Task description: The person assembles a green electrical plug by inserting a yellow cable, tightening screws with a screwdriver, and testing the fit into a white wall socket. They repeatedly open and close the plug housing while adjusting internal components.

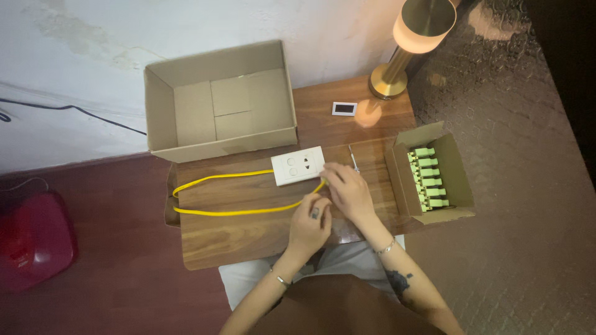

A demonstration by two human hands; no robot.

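Observation:
A white socket panel (297,165) lies face up on a small wooden table (248,229). A yellow wire (217,193) loops out to the left from under it and back toward my hands. My right hand (349,191) rests at the panel's right edge, fingertips touching the panel and the wire's end. My left hand (310,224) sits just below, fingers curled around the yellow wire near its end. A thin screwdriver (354,160) lies on the table just above my right hand.
A large open cardboard box (220,105), empty, stands at the table's back left. A smaller open box (456,174) with several green parts sits at the right edge. A brass lamp (410,43) and a small white device (344,108) are at the back. A red object (34,239) is on the floor at left.

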